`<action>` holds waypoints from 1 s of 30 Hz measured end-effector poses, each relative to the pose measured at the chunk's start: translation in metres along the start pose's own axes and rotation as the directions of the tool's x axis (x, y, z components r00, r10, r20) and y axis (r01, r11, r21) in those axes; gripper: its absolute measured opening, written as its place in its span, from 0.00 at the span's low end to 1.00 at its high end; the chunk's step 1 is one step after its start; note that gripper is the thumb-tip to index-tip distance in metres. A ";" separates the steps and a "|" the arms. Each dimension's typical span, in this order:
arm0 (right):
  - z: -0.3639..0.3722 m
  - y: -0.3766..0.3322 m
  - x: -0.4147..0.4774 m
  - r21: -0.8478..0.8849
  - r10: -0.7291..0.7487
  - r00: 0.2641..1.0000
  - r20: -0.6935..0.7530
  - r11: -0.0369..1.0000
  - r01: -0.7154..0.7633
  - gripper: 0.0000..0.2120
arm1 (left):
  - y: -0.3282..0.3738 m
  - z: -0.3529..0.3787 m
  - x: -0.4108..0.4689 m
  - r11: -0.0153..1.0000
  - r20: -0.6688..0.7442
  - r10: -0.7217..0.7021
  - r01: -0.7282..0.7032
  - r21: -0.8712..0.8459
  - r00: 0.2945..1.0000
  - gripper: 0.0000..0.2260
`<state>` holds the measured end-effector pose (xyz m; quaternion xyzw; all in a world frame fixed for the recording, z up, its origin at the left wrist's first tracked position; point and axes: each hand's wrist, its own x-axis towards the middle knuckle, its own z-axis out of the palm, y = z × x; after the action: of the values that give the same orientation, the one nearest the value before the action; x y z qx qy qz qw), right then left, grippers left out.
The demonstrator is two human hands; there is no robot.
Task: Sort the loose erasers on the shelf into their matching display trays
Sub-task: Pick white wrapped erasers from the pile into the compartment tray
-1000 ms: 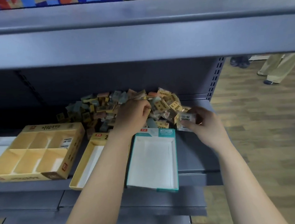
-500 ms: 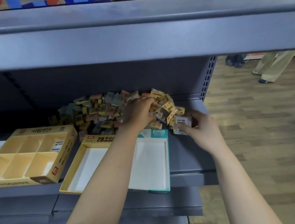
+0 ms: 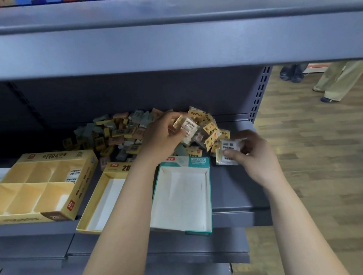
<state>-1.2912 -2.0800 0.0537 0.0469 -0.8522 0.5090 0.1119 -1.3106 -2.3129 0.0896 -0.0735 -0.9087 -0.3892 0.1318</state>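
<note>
Head view: your left hand point(image 3: 161, 136) and right hand point(image 3: 254, 155) each held wrapped erasers at the loose pile point(image 3: 118, 134).
Your left hand's fingers curled round a yellow-and-white packet point(image 3: 188, 126) just beyond the far end of the teal tray point(image 3: 185, 191). Your right hand pinched white 2B packets point(image 3: 229, 149) low over the shelf point(image 3: 230, 189), right of that tray. The yellow divided tray point(image 3: 52, 156), probably the left packet's match, lay well to the left and nearer you, so the left hand was closer.
</note>
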 end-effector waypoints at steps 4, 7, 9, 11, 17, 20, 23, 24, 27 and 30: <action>0.003 -0.007 -0.001 0.118 0.019 1.000 0.003 0.993 -0.020 0.20 | 0.001 -0.004 -0.028 0.943 0.016 -0.089 0.089 -0.320 0.996 0.14; 0.008 -0.015 -0.005 0.243 -0.003 0.998 0.055 0.970 -0.010 0.20 | -0.002 -0.003 -0.044 0.896 0.048 -0.120 0.129 -0.425 0.992 0.08; 0.011 -0.018 -0.008 0.335 -0.037 0.995 0.095 0.942 0.003 0.20 | -0.006 -0.003 -0.050 0.888 0.067 -0.125 0.142 -0.437 0.990 0.05; 0.014 -0.020 -0.010 0.417 -0.070 0.986 0.150 0.909 0.001 0.18 | -0.008 -0.003 -0.054 0.891 0.062 -0.131 0.145 -0.430 0.989 0.03; 0.018 -0.025 -0.016 0.524 -0.050 0.969 0.241 0.847 -0.086 0.21 | -0.008 -0.008 -0.063 0.863 0.021 -0.160 0.150 -0.482 0.987 0.05; 0.019 -0.027 -0.017 0.492 -0.045 0.958 0.282 0.864 -0.104 0.21 | -0.010 -0.013 -0.068 0.846 0.026 -0.173 0.162 -0.508 0.985 0.05; 0.024 -0.032 -0.018 0.483 -0.036 0.956 0.290 0.868 -0.113 0.23 | -0.015 -0.020 -0.072 0.847 0.017 -0.176 0.160 -0.508 0.984 0.08; 0.027 -0.034 -0.018 0.490 -0.033 0.957 0.289 0.864 -0.118 0.23 | -0.016 -0.023 -0.073 0.848 0.007 -0.182 0.160 -0.506 0.983 0.08; 0.035 -0.044 -0.020 0.507 -0.025 0.957 0.290 0.852 -0.131 0.22 | -0.022 -0.034 -0.075 0.841 -0.007 -0.195 0.164 -0.515 0.981 0.09; 0.048 -0.056 -0.021 0.500 -0.023 0.957 0.288 0.856 -0.129 0.22 | -0.029 -0.050 -0.076 0.826 -0.005 -0.203 0.169 -0.538 0.979 0.14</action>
<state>-1.2664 -2.1497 0.0747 0.1237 -0.6933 0.7087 -0.0421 -1.2353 -2.3713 0.0804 -0.0063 -0.7623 -0.6400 0.0955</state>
